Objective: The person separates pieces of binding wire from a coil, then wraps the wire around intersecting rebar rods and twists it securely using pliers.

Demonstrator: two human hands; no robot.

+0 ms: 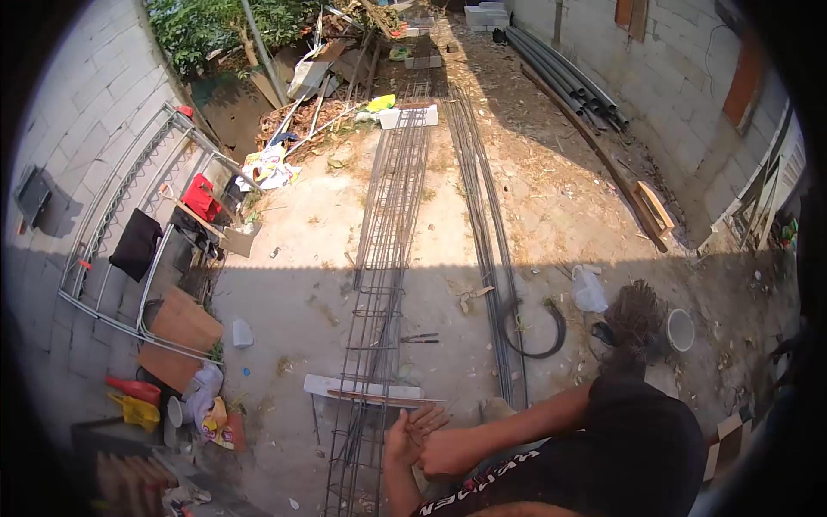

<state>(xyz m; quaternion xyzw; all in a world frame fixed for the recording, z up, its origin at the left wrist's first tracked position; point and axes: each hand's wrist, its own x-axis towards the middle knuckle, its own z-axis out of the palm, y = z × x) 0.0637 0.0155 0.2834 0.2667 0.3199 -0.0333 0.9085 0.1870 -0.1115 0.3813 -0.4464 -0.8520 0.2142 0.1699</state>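
Note:
My left hand (pixel 417 428) is at the lower middle, palm turned up and fingers stretched to the right, with nothing visible on it. My right hand (pixel 445 452) is closed and lies against the left palm or wrist; whether anything is inside it is hidden. Just left of both hands runs a long rebar cage (pixel 372 332) of thin rods and ties. Under the cage, close to my fingertips, sits a white block (pixel 320 385) with a brown strip of wood (pixel 370 397) on it. A pair of cutters or pliers (pixel 419 338) lies on the ground beside the cage.
Loose steel rods (pixel 482 207) and a coil of dark wire (pixel 558 336) lie to the right. Near them are a white plastic bag (pixel 589 291), a bundle of bent rods (pixel 635 319) and a bucket (pixel 680 330). A metal frame (pixel 103 317) leans on the left wall.

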